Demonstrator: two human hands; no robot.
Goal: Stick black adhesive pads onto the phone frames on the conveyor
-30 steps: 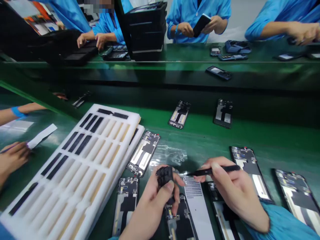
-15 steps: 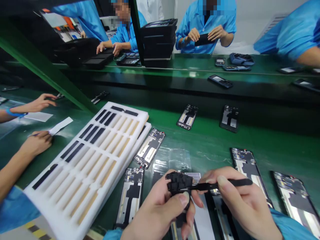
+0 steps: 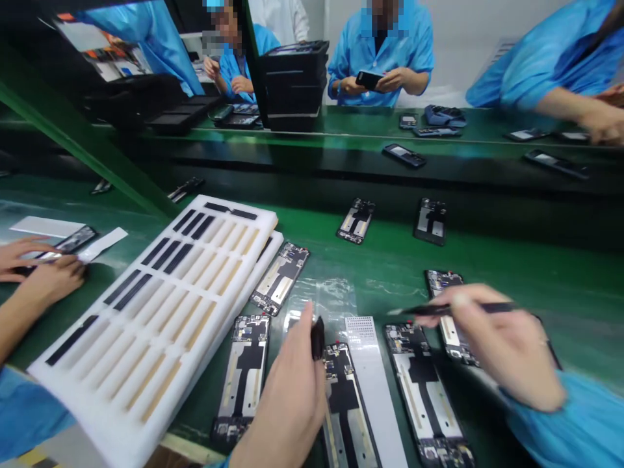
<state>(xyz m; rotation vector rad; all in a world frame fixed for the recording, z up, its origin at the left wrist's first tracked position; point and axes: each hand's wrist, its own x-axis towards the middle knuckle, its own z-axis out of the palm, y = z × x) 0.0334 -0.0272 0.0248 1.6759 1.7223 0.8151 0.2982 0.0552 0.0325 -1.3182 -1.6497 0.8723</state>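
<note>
My left hand (image 3: 292, 383) is closed on a small black plastic part (image 3: 317, 338), seen edge-on, above an opened phone (image 3: 348, 409) with its circuit board and battery bay exposed. To the right, my right hand (image 3: 497, 344) pinches black tweezers (image 3: 424, 310), their tips pointing left. Below the tweezers lies another opened phone (image 3: 424, 390). A third opened phone (image 3: 451, 312) lies partly behind my right hand. Between the two nearer phones is a white strip (image 3: 377, 390) with a grid of small dots at its far end.
On the left stands a stack of white foam trays (image 3: 160, 312) with black strips in some slots. More opened phones (image 3: 244, 370) lie beside it and farther back. A co-worker's hands (image 3: 53, 279) work at far left. Several people in blue work across the bench (image 3: 341, 123).
My right hand with the tweezers has moved right, away from the black part. My left hand has turned, so the part shows edge-on. The view has shifted slightly.
</note>
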